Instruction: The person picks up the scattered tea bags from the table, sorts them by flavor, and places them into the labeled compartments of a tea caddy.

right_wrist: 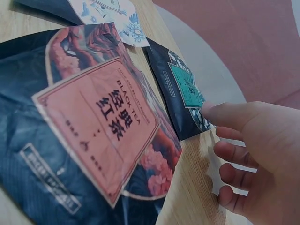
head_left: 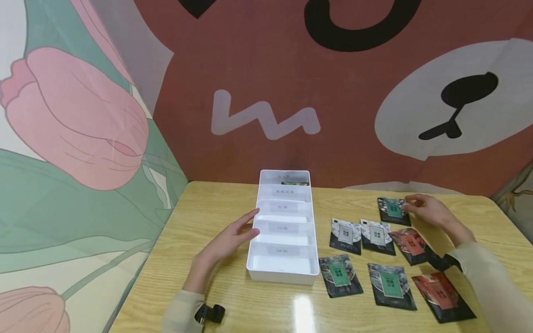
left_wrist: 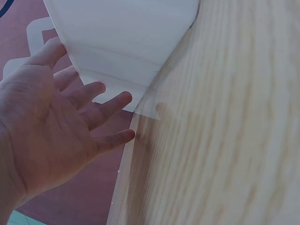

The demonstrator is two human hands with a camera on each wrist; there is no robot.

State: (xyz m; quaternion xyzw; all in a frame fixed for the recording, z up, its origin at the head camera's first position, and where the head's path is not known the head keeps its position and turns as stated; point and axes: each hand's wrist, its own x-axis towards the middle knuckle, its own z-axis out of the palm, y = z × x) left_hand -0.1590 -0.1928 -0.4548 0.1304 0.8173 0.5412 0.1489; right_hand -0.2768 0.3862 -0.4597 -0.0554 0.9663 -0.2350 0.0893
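A long white box (head_left: 283, 276) with several labelled compartments stands on the table. My left hand (head_left: 226, 240) is at its left side, fingers loosely spread, fingertips touching the wall; the left wrist view shows the palm and spread fingers of this hand (left_wrist: 56, 112) against the box (left_wrist: 122, 42). At the back right, my right hand (head_left: 430, 212) pinches the right edge of a dark tea packet with a green label (head_left: 393, 211), which lies on the table. In the right wrist view the thumb is on that packet (right_wrist: 176, 93) and the other fingers curl at its edge.
Nearby lie two white-patterned packets (head_left: 345, 236), two red-label black tea packets (head_left: 443, 296) and two green-label packets (head_left: 391, 286). A packet (head_left: 294, 183) sits in the box's rear compartment. A printed cloth wall (head_left: 258, 152) borders the table's back edge.
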